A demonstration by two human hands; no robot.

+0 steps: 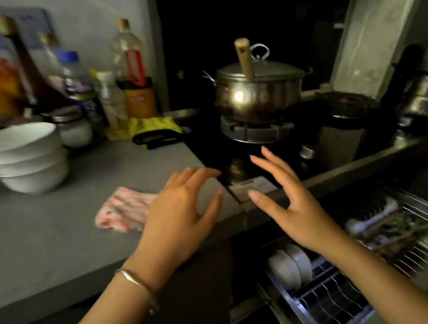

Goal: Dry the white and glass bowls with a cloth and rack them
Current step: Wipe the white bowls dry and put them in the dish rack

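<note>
Racked: two white bowls [289,263] in the pull-out rack [334,301]. Pending: stack of white bowls [24,156] on grey desk [42,252], far left; glass bowl not made out. Pink-striped cloth [124,209] lies on desk, just beside left hand [179,215]. Both left hand and right hand [296,213]: fingers spread, holding nothing. Room: dim kitchen, lidded pot [258,90] on stove.

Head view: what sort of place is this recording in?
Probably a home kitchen: a lidded pot on a gas stove, stacked white bowls on the counter, and a pull-out dish rack below.
</note>
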